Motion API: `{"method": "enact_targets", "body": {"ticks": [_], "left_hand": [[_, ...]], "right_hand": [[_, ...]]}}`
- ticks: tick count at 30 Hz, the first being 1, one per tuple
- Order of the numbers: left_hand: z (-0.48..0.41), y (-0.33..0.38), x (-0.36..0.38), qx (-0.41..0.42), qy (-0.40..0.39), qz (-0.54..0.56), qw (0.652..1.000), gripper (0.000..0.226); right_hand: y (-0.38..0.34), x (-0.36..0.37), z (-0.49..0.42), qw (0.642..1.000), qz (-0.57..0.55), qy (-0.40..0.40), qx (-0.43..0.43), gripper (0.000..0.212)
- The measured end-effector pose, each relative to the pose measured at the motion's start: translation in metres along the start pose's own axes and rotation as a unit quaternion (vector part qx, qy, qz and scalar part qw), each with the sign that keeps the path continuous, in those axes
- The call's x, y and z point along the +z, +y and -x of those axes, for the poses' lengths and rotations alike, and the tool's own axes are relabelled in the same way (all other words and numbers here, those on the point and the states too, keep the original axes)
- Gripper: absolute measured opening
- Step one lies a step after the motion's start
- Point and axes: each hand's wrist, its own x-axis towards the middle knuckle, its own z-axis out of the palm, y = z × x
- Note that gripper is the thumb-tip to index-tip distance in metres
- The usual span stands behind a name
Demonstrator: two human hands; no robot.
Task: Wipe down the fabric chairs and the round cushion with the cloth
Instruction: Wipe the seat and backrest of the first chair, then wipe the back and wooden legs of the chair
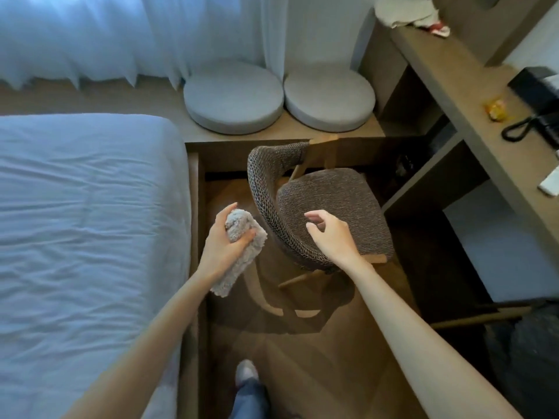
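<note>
**Cloth in the left hand beside the woven chair**

The left hand [225, 240] keeps a closed grip on a fluffy grey cloth [242, 252], bunched at the top, with its loose end hanging down past the wrist. The cloth lies just beside the curved backrest of the brown fabric chair [332, 207], apparently not touching it, though the angle makes this hard to judge. The right hand [331, 234] hovers over the chair's seat, near the backrest, with its fingers loosely curled and its grip empty. The chair stands on the wooden floor [332, 373] between the bed [84, 222], at left, and the counter [472, 95], at right. Two round cushions [233, 98] lie side by side, touching, on a low ledge beyond the chair, below a sheer curtain [121, 34]. A telephone [541, 116] and a small orange object [496, 109] rest on the counter. One foot [246, 371] of the person shows at the lower edge.
</note>
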Motion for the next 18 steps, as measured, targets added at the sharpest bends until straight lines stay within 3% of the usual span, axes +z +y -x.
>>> {"method": "enact_targets", "body": {"ticks": [8,18], "left_hand": [[-0.095,0.037,-0.058,0.041,-0.015,-0.019,0.999,0.068],[-0.256,0.061,-0.059,0.053,-0.077,-0.05,0.994,0.067]], "right_hand": [[-0.053,0.009,-0.053,0.998,-0.061,0.017,0.01,0.027],[-0.066,0.021,-0.177,0.993,-0.105,0.012,0.057,0.027]]}}
